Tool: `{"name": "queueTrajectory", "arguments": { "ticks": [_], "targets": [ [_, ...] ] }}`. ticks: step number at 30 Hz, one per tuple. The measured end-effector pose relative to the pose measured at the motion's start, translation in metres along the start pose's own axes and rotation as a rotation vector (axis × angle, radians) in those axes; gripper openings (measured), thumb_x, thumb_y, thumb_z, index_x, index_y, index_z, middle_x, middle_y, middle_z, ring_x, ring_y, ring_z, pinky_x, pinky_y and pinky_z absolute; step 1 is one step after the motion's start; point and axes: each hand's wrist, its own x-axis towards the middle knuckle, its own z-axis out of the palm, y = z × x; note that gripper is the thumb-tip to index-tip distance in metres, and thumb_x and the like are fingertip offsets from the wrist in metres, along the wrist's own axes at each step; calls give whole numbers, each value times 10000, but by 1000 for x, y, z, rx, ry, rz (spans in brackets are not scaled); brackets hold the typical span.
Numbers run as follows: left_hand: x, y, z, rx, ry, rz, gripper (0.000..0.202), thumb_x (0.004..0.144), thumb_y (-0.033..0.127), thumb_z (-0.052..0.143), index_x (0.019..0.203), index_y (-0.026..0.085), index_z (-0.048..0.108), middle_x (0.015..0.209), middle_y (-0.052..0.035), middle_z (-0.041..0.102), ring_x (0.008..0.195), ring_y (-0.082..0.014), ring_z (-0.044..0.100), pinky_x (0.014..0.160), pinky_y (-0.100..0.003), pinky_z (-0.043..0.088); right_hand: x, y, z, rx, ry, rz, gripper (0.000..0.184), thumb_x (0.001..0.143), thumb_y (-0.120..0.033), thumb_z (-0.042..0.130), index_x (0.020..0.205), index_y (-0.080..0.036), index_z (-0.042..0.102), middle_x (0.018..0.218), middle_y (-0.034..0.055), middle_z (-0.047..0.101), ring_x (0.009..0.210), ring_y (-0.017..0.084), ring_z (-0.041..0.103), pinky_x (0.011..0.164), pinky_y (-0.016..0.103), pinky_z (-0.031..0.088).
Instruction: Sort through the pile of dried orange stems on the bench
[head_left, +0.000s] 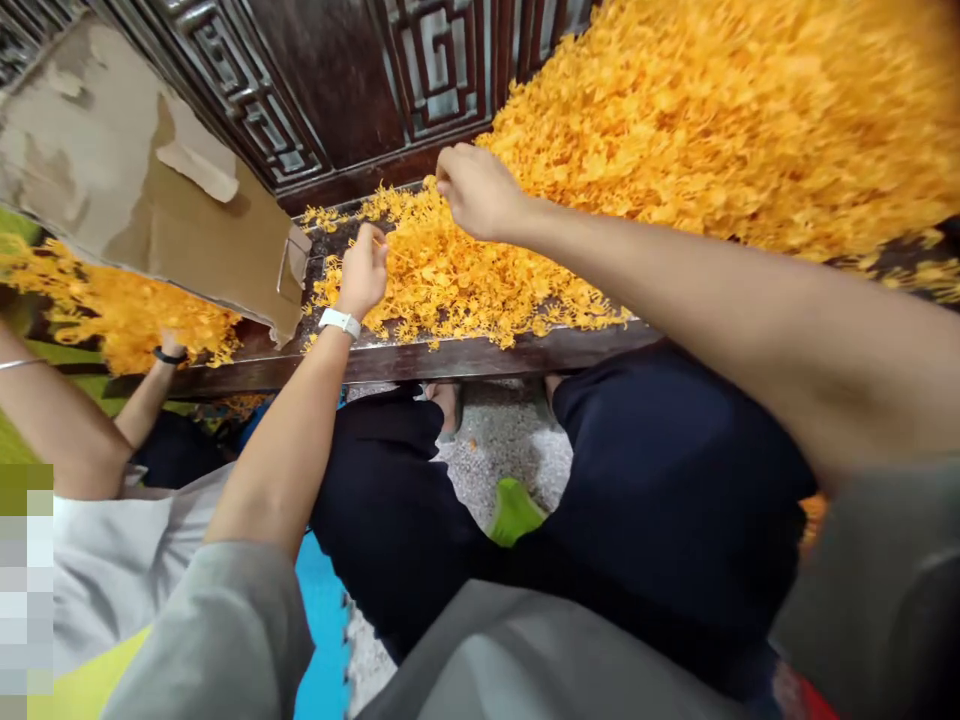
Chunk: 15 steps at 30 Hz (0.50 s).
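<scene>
Small orange pieces [480, 285] with thin curly prongs, apparently plastic, lie in a loose layer on a dark wooden bench [480, 358]. My left hand [365, 268], below a white wrist band, is at the left edge of this layer with its fingers curled together. Farther back, my right hand [480, 192] is closed just above the pieces, between the layer and a large heap of the same orange pieces [720, 120]. What either hand holds, if anything, is hidden by the fingers.
A torn cardboard box [187, 210] stands on the bench at the left. Beyond it a co-worker's hand [172, 345] reaches into another orange pile [127, 310]. Carved dark panels [337, 70] back the bench. A blue mat [322, 630] lies on the speckled floor.
</scene>
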Motion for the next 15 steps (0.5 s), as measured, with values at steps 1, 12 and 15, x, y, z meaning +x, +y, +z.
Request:
{"name": "queueTrajectory", "arguments": {
  "ticks": [1, 12, 15],
  "targets": [
    [4, -1, 2, -117, 51, -4, 196, 993, 370, 693, 1048, 223, 576, 886, -73, 648, 1000, -283, 718, 999, -484, 540, -6, 3, 1, 9, -21, -53, 280, 1048, -232, 453, 1243, -208, 653, 1311, 147, 688, 1229, 324, 631, 1035, 448, 494],
    [29, 28, -19, -607, 372, -118, 330, 1004, 449, 629, 842, 237, 434, 701, 22, 465, 731, -161, 634, 712, -283, 504, -41, -6, 85, -53, -427, -316, 490, 890, -579, 741, 1196, -197, 750, 1628, 87, 539, 1477, 474, 451, 1229, 691, 305],
    [45, 27, -48, -706, 476, -137, 322, 1011, 299, 539, 780, 248, 322, 647, 38, 359, 646, -138, 544, 659, -278, 452, -41, 2, 82, -98, -444, -256, 510, 921, -546, 716, 1275, -179, 720, 1654, 122, 510, 1495, 483, 435, 1241, 693, 290]
  ]
}}
